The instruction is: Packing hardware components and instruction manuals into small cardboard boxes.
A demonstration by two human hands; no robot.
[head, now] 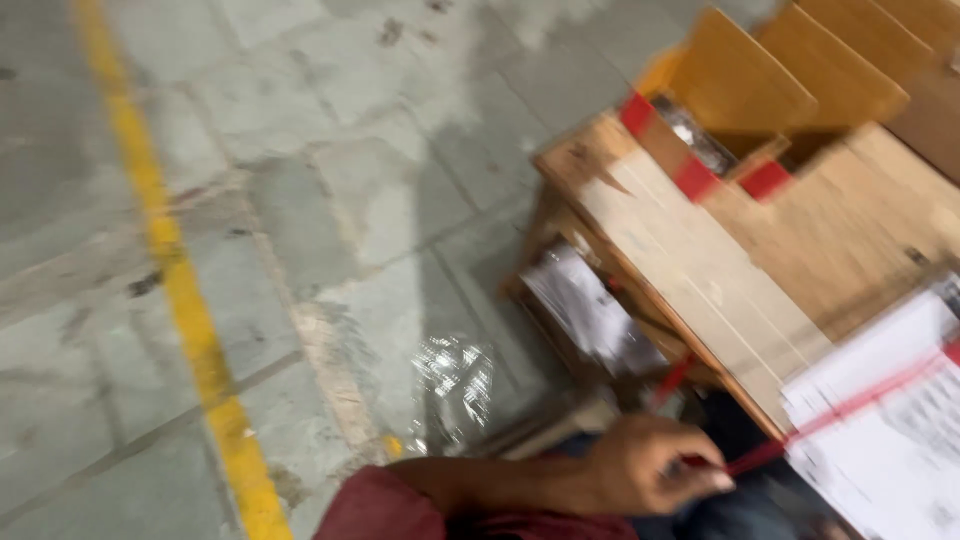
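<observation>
- Though the frame is motion-blurred, one hand shows at the bottom edge, low and right of centre, reaching in from a dark red sleeve. Which hand it is cannot be told with certainty; by the arm's direction from the lower left, it reads as the left hand.
- Fingers are curled inward and pressed together, closed around the near end of a thin red strap. Thumb and fingertips are too smeared to separate.
- That red strap runs from the fist up and to the right, slanting across a white printed sheet at the lower right corner.
- White sheet lies on a wooden table, pale planks, its near corner pointing toward the floor on the left.
- On the table's far side stands an open cardboard box, flaps raised, with red tape on its corners.
- Under the tabletop, a lower shelf holds another white printed paper, tilted, blurred.
- Grey concrete floor fills the left half, stained in patches.
- Yellow painted line crosses it from the top left down to the bottom edge.
- Crumpled clear plastic glints on the floor, just beside the table's leg and above the forearm.
- Other hand: out of view.
</observation>
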